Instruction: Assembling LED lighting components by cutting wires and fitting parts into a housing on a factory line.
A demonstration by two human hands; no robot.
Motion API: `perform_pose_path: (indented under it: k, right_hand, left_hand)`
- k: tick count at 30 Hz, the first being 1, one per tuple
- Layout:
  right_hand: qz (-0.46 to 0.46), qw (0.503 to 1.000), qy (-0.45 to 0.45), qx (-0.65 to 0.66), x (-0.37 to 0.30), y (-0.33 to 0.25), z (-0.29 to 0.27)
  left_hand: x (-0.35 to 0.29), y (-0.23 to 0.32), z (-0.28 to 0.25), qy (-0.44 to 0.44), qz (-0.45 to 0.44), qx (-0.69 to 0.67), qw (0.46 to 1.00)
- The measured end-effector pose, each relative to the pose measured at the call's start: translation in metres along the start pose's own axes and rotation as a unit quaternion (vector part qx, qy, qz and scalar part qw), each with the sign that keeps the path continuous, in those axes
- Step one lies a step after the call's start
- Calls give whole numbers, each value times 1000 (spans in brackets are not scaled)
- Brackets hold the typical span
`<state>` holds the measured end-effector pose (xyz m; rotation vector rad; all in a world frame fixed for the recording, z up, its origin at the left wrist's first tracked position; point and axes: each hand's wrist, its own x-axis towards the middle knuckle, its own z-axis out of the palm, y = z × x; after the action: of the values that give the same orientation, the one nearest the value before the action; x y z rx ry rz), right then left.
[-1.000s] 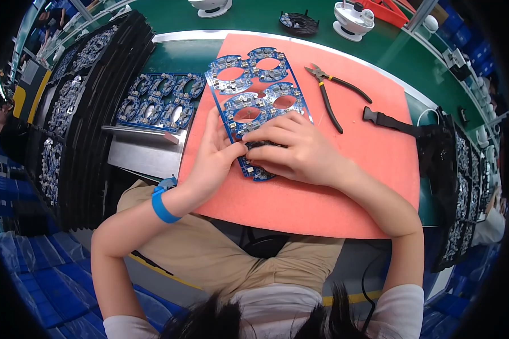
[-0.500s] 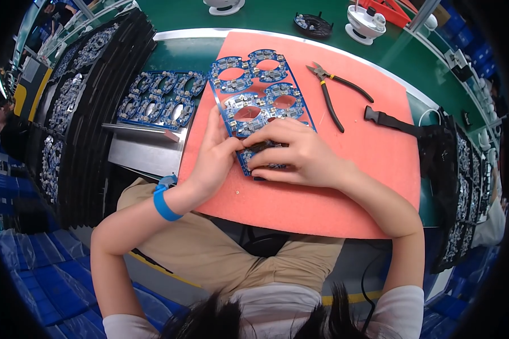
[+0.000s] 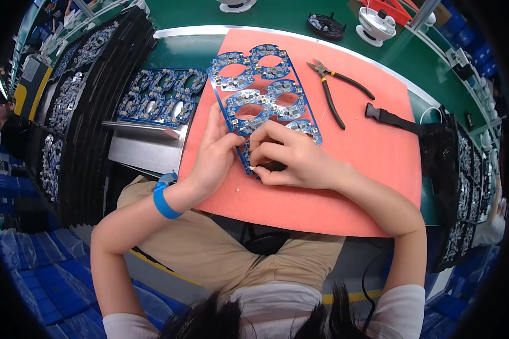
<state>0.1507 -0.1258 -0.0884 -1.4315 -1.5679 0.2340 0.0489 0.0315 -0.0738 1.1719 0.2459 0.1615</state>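
A blue circuit board panel (image 3: 258,94), with several ring-shaped boards joined in its frame, lies at a slant on the pink foam mat (image 3: 373,169). My left hand (image 3: 214,152) grips its left edge near the bottom, thumb on top and fingers partly hidden. Over the panel's lower end, my right hand (image 3: 291,155) is closed in a pinch, thumb and finger meeting near the bottom left corner. A tiny pale spot shows at those fingertips, too small to name. Black-handled side cutters (image 3: 335,90) rest on the mat to the right, jaws apart.
A second blue board panel (image 3: 161,96) sits left of the mat above a metal plate (image 3: 144,150). Black racks (image 3: 96,113) full of boards stand at far left. A black buckle strap (image 3: 393,118) crosses the mat's right edge. White round housings (image 3: 374,27) stand on the green bench behind.
My right hand has drawn its fingers from spread over the panel's lower end into a pinch at its lower left. More of the panel shows. My left hand keeps its grip.
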Motion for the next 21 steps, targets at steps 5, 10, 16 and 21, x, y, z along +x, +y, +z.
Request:
perform_pose_path:
  k: [5,10,16,21]
  right_hand:
    - [23,997,26,70,2,-4,-18]
    - [20,995,-83,-57,-4,6,-48]
    - [-1,991,-108,-85,-3,11,-55]
    - [113,987,-114,22,-2,5,-57]
  left_hand:
    - [1,0,1,-12,19,-20,1000]
    - [3,0,1,-13,10,-24,1000]
    - [5,-1,2,-7,12,-28,1000]
    - [2,10,7,-3,-34,-30,999]
